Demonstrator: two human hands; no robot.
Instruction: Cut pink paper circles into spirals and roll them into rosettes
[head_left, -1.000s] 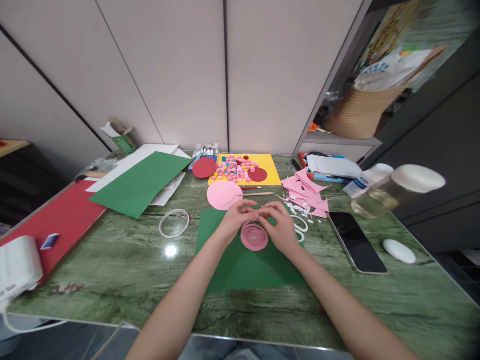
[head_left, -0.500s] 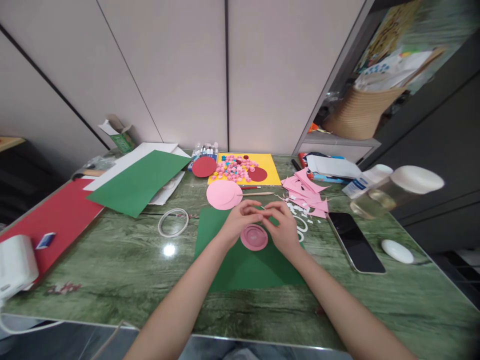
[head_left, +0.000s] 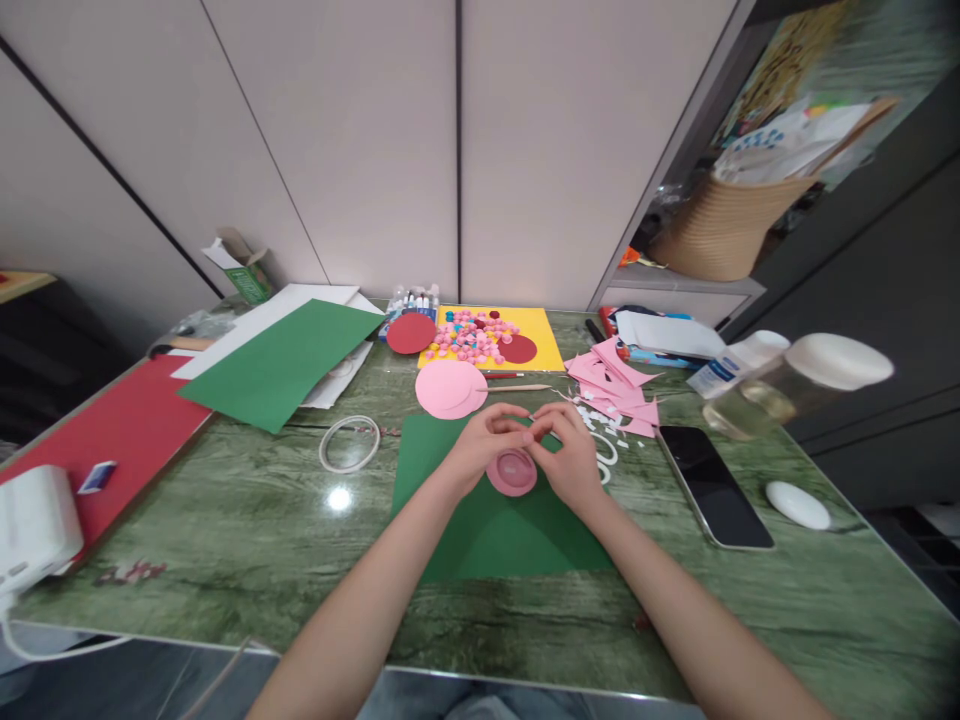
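My left hand [head_left: 487, 440] and my right hand [head_left: 566, 450] meet fingertip to fingertip over a green sheet of paper [head_left: 517, 545]. Both are closed in a pinch around something tiny; the fingers hide what it is. Just below them a round pink piece with a raised ring in its middle [head_left: 512, 475] lies on the green sheet, its upper edge partly covered by my fingers. White scissors handles [head_left: 606, 458] show beside my right hand. Beyond my hands lie overlapping pink paper circles [head_left: 448, 388] and a thin wooden stick [head_left: 517, 388].
A yellow sheet [head_left: 547, 335] carries many small pink pieces and a dark red circle. Pink paper scraps [head_left: 611, 380] and white bits lie to the right, near a phone [head_left: 712, 485] and a bottle [head_left: 750, 405]. A roll of white tape [head_left: 349, 444] sits on the left.
The view has shifted slightly. My hands stay together, with the fingertips a little closer to each other and lower over the round pink piece.
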